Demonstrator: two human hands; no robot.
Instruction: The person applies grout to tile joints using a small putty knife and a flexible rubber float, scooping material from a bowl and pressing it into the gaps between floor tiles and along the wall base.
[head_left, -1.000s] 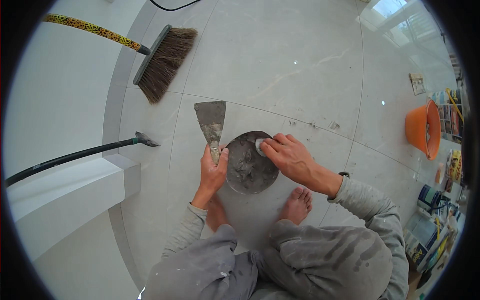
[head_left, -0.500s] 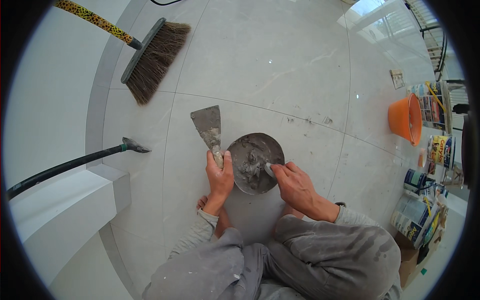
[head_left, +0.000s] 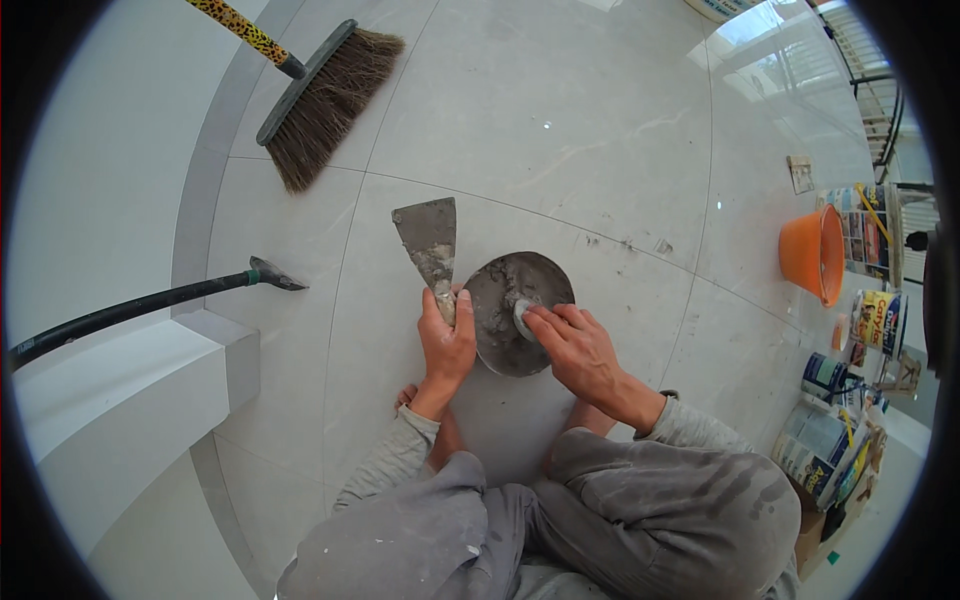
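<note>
The person's left grip (head_left: pixel 447 335) is closed around the handle of a smeared putty knife (head_left: pixel 432 240), its blade pointing away, just left of a round bowl (head_left: pixel 558 279) holding grey paste (head_left: pixel 490 312). Before the knees, the right grip (head_left: pixel 582 352) pinches a small pale tool (head_left: pixel 521 318) inside the bowl.

Scraper (head_left: pixel 430 232) in left grip (head_left: pixel 447 342)

The scene is bright and evenly lit, with soft, faint shadows. Strong glare (head_left: pixel 760 62) shines off the glossy floor (head_left: pixel 520 110) at upper right. Fisheye distortion bends edges near the dark, rounded border.
</note>
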